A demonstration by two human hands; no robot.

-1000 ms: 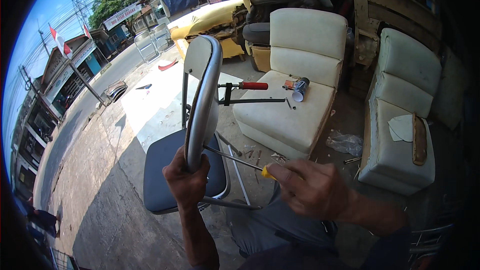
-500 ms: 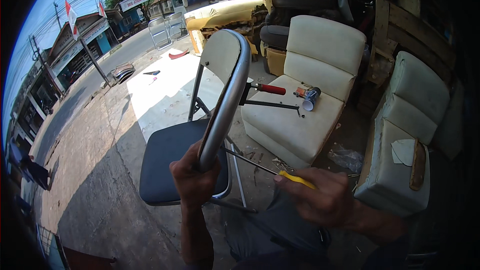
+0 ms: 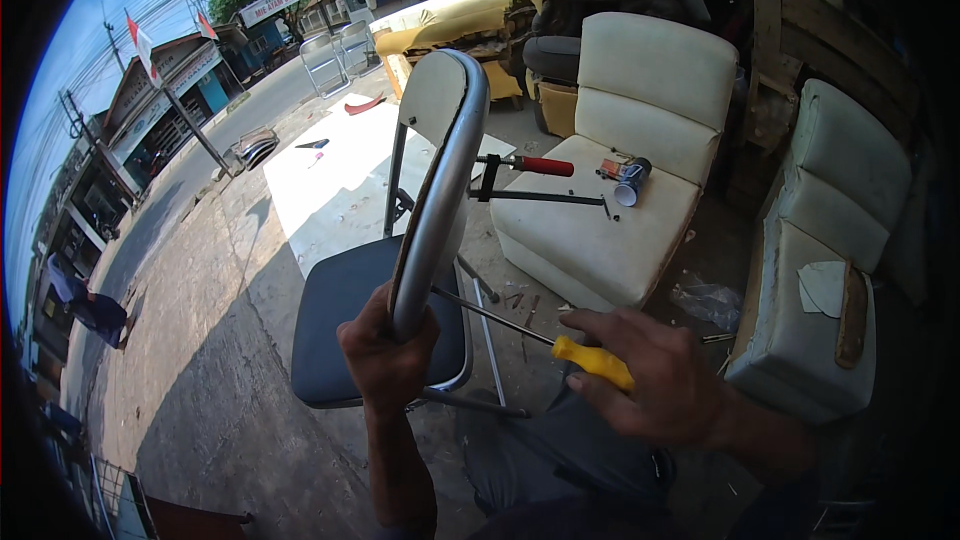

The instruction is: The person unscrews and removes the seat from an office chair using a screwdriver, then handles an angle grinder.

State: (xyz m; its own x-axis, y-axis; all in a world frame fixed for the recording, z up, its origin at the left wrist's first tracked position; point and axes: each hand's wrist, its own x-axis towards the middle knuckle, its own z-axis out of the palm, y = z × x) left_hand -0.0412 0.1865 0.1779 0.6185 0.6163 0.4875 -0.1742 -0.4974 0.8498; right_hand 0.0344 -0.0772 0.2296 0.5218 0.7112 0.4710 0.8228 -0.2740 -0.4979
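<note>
A folding chair with a grey metal frame (image 3: 432, 210) and a dark padded seat (image 3: 335, 310) stands before me, its backrest close and seen nearly edge-on. My left hand (image 3: 388, 355) is wrapped round the lower end of the backrest. In my right hand (image 3: 668, 380) is a screwdriver (image 3: 592, 362) with a yellow handle, its index finger stretched along the top and the thumb below. The shaft reaches the back of the chair's frame; the tip is hidden there. A bar clamp with a red handle (image 3: 547, 167) is fixed to the backrest.
A cream padded seat (image 3: 590, 215) stands beyond the clamp, holding a small can (image 3: 630, 183) and loose bits. Another cream seat (image 3: 805, 340) is at the right. A white sheet (image 3: 345, 165) lies on the ground. A person (image 3: 92, 310) walks at the far left.
The right hand's grip on the screwdriver has loosened, baring more of the yellow handle. My view has shifted slightly. The person at the left has come further into view.
</note>
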